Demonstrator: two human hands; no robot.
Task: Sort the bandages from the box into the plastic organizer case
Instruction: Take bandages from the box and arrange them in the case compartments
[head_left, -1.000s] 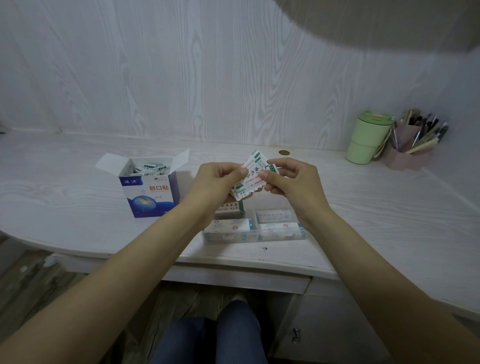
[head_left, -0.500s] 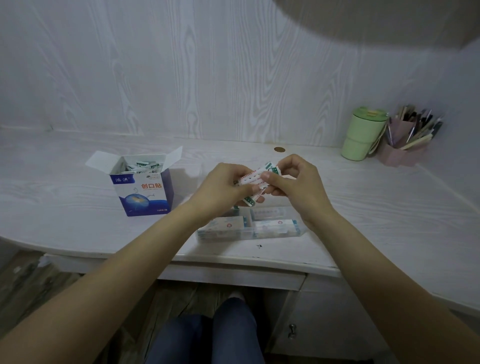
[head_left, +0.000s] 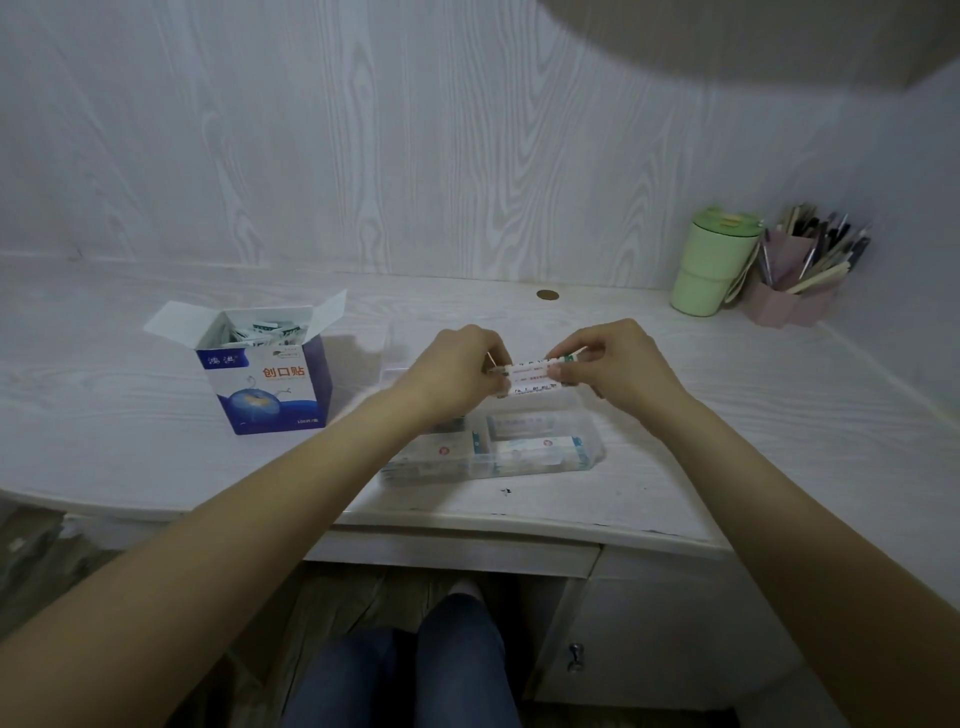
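A small stack of bandages (head_left: 530, 375) is being pinched at its ends between the left hand (head_left: 457, 371) and the right hand (head_left: 613, 361), just above the clear plastic case (head_left: 589, 457) on the desk (head_left: 104, 415). More wrapped bandages are being held in the case's compartments. Others are being kept in the open box (head_left: 267, 379) to the left.

My left hand (head_left: 457, 371) and right hand (head_left: 618, 366) hold a bandage stack (head_left: 535, 378) between them above the organizer case (head_left: 592, 447) at the desk's (head_left: 779, 441) front edge. The box (head_left: 270, 384) stands left; a cup (head_left: 709, 270) and pen holder (head_left: 789, 301) sit far right, behind.
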